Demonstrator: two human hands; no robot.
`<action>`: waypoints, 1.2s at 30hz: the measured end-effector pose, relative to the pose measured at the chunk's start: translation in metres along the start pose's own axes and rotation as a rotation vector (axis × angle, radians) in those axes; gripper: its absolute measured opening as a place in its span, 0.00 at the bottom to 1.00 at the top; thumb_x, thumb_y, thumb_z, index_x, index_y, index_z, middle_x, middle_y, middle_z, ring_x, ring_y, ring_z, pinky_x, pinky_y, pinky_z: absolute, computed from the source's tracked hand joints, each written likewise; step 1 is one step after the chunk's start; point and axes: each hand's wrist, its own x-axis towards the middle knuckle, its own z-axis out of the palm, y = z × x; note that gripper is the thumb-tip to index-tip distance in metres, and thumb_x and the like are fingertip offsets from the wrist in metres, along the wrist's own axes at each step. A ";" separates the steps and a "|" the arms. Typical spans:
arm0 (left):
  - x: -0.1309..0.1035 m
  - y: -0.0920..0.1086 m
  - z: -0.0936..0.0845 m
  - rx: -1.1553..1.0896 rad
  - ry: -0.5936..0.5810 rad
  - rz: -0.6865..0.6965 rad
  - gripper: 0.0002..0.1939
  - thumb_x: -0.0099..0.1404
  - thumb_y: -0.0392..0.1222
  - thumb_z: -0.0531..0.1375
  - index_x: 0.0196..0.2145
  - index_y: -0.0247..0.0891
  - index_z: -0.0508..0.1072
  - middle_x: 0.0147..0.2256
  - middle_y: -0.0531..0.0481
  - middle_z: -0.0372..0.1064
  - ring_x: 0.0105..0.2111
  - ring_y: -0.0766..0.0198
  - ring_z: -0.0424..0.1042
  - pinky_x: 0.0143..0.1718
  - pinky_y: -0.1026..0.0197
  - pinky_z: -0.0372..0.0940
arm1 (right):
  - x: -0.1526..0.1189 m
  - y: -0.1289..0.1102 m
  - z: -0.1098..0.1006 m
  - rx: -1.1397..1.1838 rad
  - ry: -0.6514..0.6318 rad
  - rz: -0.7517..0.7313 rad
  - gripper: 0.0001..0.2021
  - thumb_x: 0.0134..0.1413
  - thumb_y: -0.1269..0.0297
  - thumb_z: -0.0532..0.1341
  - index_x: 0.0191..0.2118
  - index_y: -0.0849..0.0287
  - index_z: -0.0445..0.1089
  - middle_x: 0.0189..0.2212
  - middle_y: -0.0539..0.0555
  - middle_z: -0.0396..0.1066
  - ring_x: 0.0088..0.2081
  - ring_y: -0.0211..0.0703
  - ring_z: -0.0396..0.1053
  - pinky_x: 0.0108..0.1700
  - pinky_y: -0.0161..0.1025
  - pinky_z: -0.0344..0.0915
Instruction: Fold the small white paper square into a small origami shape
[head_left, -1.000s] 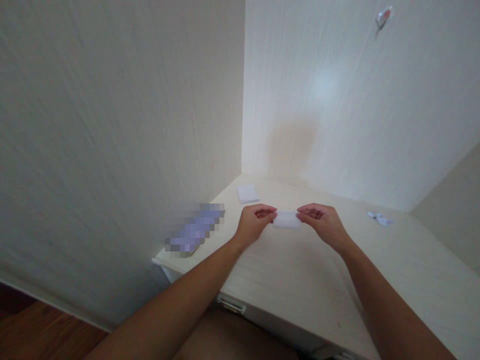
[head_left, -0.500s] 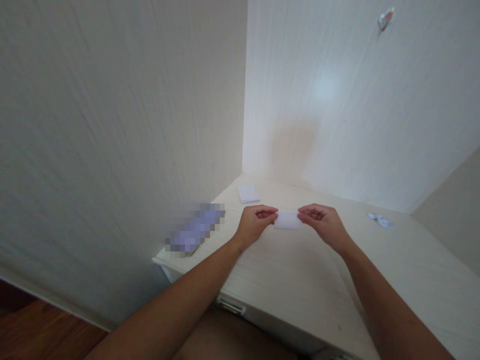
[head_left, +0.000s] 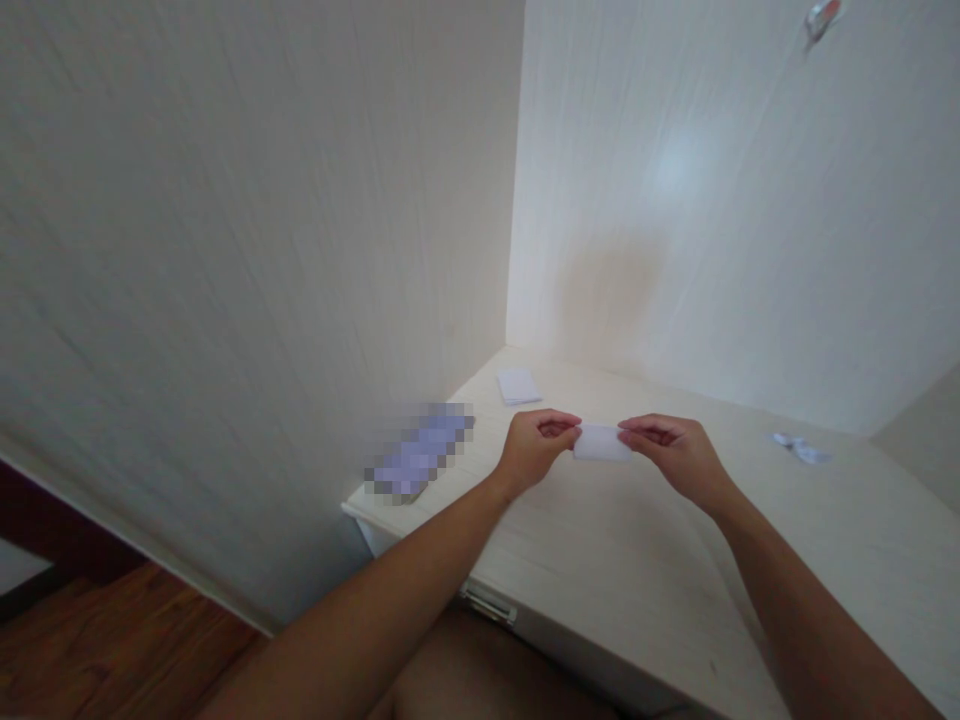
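Observation:
Between my two hands is a small white rectangle of paper (head_left: 602, 444), held up by its left and right ends over the desk. My left hand (head_left: 538, 447) pinches its left end between thumb and fingers. At the right end, my right hand (head_left: 670, 452) has the same pinch. Behind my left hand, a folded white paper (head_left: 517, 386) lies flat on the desk. Whether the held paper touches the desktop I cannot tell.
The pale wooden desk (head_left: 600, 590) stands in a corner between walls. A blurred purple item (head_left: 424, 452) lies by the left wall. White scraps (head_left: 801, 447) sit at the right. A metal drawer handle (head_left: 488, 603) is on the front; a small hanging item (head_left: 823, 20) is on the wall.
The whole view has shifted, so the desk and both hands appear farther right. My hands keep the same pinch on the paper, with no clear change in it.

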 end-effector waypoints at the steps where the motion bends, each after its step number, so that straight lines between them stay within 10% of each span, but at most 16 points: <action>1: 0.000 0.000 0.000 0.000 -0.002 0.000 0.09 0.52 0.38 0.71 0.32 0.32 0.82 0.29 0.45 0.79 0.27 0.63 0.77 0.33 0.62 0.73 | 0.000 0.000 0.000 -0.003 -0.004 -0.007 0.16 0.49 0.51 0.70 0.38 0.58 0.80 0.34 0.58 0.80 0.33 0.47 0.75 0.34 0.41 0.70; 36: -0.001 -0.006 -0.003 0.177 -0.187 0.006 0.11 0.58 0.43 0.69 0.36 0.32 0.82 0.29 0.44 0.78 0.26 0.65 0.73 0.28 0.64 0.67 | -0.002 0.001 0.000 -0.039 -0.158 0.026 0.18 0.52 0.48 0.68 0.40 0.57 0.80 0.37 0.59 0.81 0.35 0.50 0.76 0.35 0.42 0.72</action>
